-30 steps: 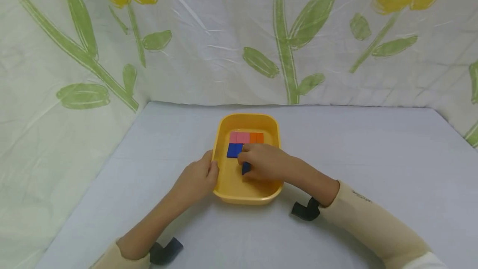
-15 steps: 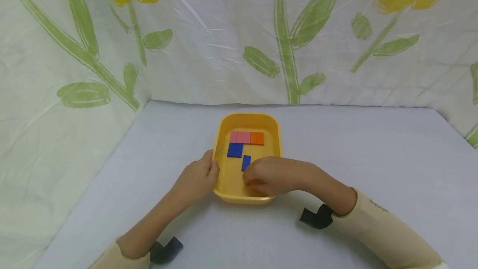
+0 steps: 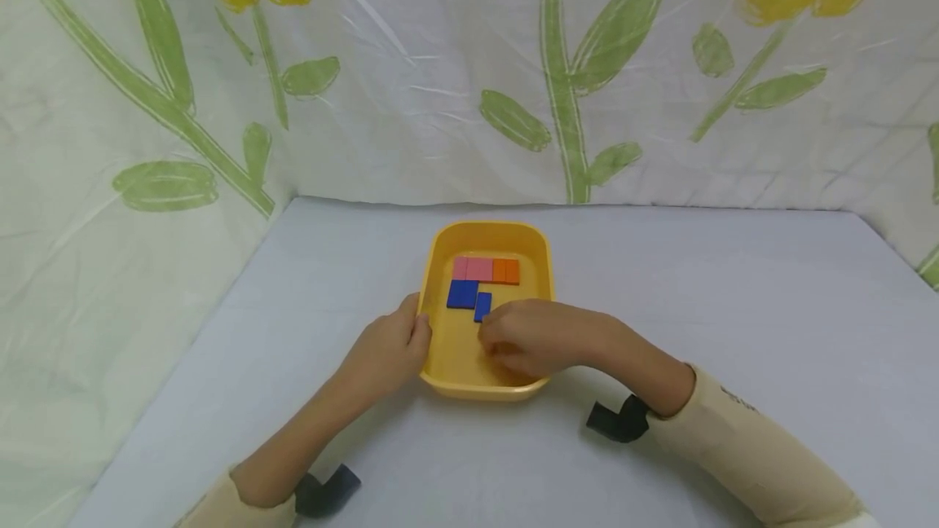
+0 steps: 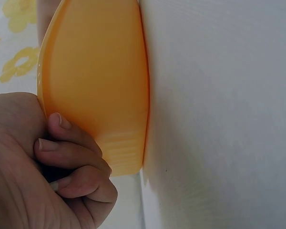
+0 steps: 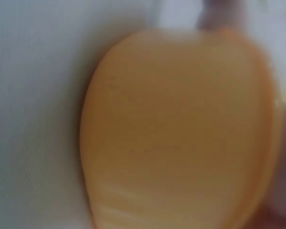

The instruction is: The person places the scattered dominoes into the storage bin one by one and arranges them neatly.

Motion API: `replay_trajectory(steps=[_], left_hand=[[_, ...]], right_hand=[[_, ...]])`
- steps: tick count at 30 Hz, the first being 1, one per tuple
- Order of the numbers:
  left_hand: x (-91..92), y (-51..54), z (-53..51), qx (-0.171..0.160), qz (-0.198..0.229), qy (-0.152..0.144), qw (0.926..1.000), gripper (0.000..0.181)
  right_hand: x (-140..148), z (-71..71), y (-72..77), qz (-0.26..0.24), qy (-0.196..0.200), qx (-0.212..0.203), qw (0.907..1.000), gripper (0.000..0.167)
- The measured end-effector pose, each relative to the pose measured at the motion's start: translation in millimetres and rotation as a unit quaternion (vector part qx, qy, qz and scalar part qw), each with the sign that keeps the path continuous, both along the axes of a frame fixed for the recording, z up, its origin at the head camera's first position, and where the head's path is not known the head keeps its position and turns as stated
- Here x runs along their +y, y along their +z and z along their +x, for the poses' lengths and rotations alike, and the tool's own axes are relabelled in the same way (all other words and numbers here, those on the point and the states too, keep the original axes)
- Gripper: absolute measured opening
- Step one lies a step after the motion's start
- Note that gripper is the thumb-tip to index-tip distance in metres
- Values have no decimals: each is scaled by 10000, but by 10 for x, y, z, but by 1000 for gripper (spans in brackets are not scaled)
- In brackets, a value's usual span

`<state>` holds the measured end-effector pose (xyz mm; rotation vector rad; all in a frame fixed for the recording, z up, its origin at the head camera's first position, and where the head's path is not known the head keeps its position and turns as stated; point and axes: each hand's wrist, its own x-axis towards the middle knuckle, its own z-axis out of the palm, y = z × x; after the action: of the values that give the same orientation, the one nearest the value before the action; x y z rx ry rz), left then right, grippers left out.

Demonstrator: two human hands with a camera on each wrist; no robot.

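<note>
My left hand (image 3: 387,349) grips the left wall of a yellow tray (image 3: 455,373), and several of its fingers curl against the outside in the left wrist view. Inside the tray, my right hand (image 3: 531,336) reaches over the right side, its fingertips at the near end of a small blue tile (image 3: 482,305). That tile lies slightly tilted on the tray floor. Left of it lies a square blue piece (image 3: 462,294) with a faint seam. Pink tiles (image 3: 480,269) and orange tiles (image 3: 506,271) form a row beyond them.
The tray stands on a table covered in a pale cloth (image 3: 660,283). Behind it hangs a white curtain (image 3: 440,104) with yellow flowers. The right wrist view is blurred and shows mostly the tray's outer wall (image 5: 171,133).
My right hand first drew back toward me from the blue tile, then came forward slightly. The tile has slid away from me, closer to the square blue piece. My left hand has stayed put.
</note>
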<state>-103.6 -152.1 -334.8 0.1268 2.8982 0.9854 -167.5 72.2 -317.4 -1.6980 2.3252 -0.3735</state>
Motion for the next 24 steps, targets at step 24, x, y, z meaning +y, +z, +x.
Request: replay_trajectory(steps=[24], left_hand=[[-36, -22, -2, -9, 115, -101, 9999, 38]], right_hand=[[68, -93, -41, -360, -333, 678, 9965, 6]])
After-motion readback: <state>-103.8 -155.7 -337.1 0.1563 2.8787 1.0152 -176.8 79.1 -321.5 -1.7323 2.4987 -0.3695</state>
